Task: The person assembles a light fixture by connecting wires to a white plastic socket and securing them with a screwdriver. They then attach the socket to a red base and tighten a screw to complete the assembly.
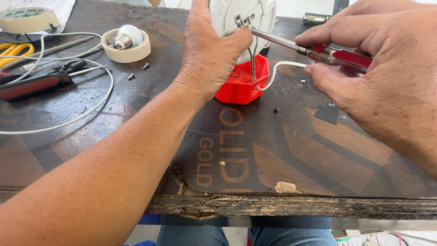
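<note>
Head view shows my left hand with its grip closed around a white round fitting, held above a red octagonal box that sits on the dark table. My right hand pinches a red-handled screwdriver, its tip touching a metal screw on the fitting. Wires run from fitting into box. At far left lie a tape roll ringing a bulb, and white cable.

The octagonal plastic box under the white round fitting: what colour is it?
Red, in the head view.
</note>
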